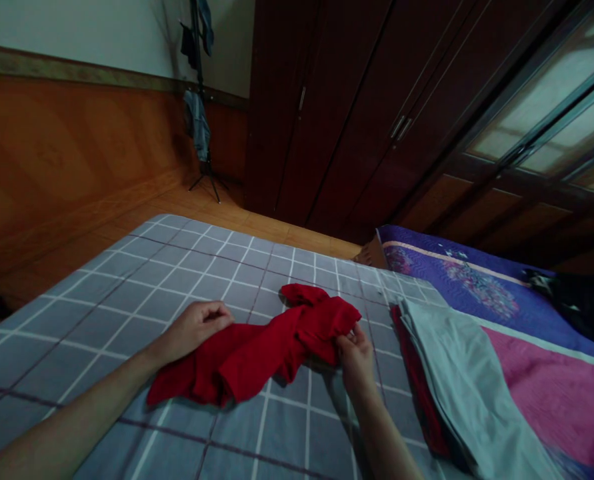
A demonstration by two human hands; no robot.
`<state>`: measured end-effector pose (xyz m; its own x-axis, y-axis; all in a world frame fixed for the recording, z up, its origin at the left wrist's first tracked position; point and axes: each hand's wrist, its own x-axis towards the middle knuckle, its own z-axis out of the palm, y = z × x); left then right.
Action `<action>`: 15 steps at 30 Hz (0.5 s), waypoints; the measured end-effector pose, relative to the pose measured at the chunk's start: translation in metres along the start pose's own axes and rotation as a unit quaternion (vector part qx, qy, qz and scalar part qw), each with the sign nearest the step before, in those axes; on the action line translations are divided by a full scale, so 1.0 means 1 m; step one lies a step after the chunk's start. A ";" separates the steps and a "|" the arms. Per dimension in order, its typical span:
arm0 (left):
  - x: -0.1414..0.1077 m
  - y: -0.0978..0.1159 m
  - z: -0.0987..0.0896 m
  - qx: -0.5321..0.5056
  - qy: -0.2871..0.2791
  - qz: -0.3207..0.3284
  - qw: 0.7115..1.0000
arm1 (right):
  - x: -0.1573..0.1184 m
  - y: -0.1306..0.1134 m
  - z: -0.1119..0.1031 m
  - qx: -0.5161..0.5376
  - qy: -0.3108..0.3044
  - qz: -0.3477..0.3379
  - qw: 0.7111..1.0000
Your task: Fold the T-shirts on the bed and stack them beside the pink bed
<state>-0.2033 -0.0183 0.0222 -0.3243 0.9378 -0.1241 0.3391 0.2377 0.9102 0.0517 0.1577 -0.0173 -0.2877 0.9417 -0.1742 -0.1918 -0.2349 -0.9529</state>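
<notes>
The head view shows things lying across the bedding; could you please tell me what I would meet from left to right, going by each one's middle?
Left hand, red garment, right hand, pale folded cloth, black item.

Red garment (261, 353) laid crumpled on grey checked sheet (141, 287), right end pinched by right hand (357, 357), left part touched by left hand (197, 331), pale folded cloth (461, 367) placed nearby.
</notes>
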 end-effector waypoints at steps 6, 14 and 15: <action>0.003 -0.001 -0.030 0.060 0.049 -0.014 0.997 | 0.019 -0.008 -0.025 0.046 0.099 0.026 0.994; -0.005 0.001 -0.019 0.187 -0.190 0.081 0.961 | 0.014 -0.002 -0.014 -0.043 0.003 0.030 0.999; -0.006 0.003 -0.018 0.177 -0.194 0.075 0.962 | 0.012 -0.004 -0.013 -0.055 -0.014 0.035 0.998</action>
<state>-0.2163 -0.0280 0.0327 0.0822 0.9761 -0.2012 0.6575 0.0986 0.7469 0.0608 0.1733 -0.0190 -0.3228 0.9168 -0.2353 -0.0671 -0.2701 -0.9605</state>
